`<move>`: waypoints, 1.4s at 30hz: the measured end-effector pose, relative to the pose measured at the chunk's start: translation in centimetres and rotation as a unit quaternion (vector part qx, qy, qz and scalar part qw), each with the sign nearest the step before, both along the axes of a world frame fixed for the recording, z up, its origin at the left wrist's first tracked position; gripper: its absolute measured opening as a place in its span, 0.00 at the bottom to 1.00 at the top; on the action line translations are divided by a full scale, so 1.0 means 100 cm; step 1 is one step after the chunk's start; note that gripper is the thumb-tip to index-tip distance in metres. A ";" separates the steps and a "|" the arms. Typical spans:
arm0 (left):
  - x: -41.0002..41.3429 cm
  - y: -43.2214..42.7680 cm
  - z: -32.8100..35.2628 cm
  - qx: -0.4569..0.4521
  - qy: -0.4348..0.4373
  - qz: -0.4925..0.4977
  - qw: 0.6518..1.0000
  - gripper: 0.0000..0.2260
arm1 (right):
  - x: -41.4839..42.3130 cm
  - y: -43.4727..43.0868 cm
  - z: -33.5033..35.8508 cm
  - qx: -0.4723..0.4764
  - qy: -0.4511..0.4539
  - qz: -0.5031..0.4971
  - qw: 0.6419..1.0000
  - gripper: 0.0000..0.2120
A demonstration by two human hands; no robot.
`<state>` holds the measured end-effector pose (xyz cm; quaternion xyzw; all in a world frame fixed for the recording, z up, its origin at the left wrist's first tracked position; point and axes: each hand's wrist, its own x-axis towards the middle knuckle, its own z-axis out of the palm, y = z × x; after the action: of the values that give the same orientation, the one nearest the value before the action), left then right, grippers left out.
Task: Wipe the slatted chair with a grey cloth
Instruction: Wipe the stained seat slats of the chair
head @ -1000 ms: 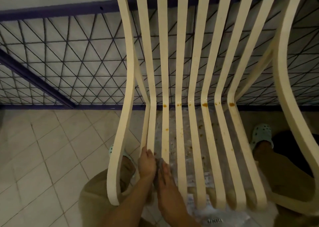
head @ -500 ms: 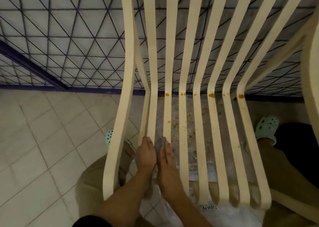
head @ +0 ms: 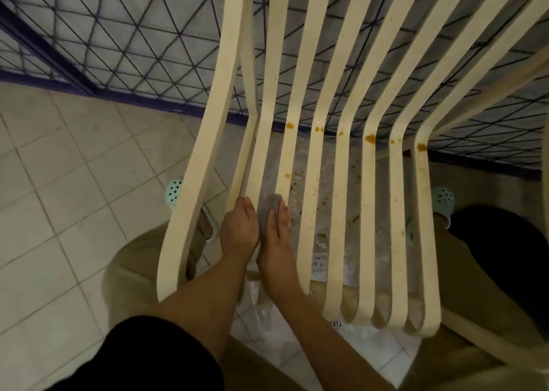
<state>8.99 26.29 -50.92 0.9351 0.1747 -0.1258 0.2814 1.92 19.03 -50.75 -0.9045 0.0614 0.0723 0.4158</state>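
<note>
Right hand (head: 277, 242) has its fingers curled over the grey cloth (head: 269, 211), pinching it round a seat slat on the left side of the slatted chair (head: 367, 212); left hand (head: 237, 230) lies fairly flat on the slat just beside, holding nothing. I'd run the cloth up toward the bend where the orange stains (head: 370, 138) sit, pressing hard and wrapping the edges, one slat at a time.

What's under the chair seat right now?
A stained plastic sheet and a paper label show between the slats; the slats, left hand and right hand hide the rest.
</note>
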 end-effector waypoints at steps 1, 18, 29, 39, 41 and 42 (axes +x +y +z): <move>0.000 0.001 0.001 0.005 0.000 -0.006 1.000 0.21 | 0.001 -0.001 -0.001 -0.009 -0.002 0.008 1.000 0.36; -0.001 0.000 0.001 0.015 0.009 -0.022 1.000 0.21 | 0.041 -0.033 0.001 -0.010 -0.044 0.053 0.998 0.24; 0.001 0.002 0.001 0.016 0.030 -0.009 0.999 0.21 | 0.006 0.004 -0.004 0.109 -0.036 -0.076 0.990 0.26; 0.000 0.001 -0.001 -0.001 0.020 -0.003 1.000 0.21 | 0.004 0.002 -0.005 0.105 -0.036 -0.057 0.992 0.25; 0.000 0.000 -0.002 0.005 0.020 -0.004 1.000 0.21 | 0.024 -0.003 -0.006 0.107 -0.045 -0.060 0.991 0.24; -0.001 0.000 -0.002 0.009 0.015 -0.006 1.000 0.21 | 0.036 -0.006 -0.008 0.109 -0.048 -0.061 0.991 0.24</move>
<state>8.93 26.33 -51.12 0.9365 0.1745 -0.1402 0.2698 5.52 18.41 -51.51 -0.8509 0.0883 0.0097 0.5178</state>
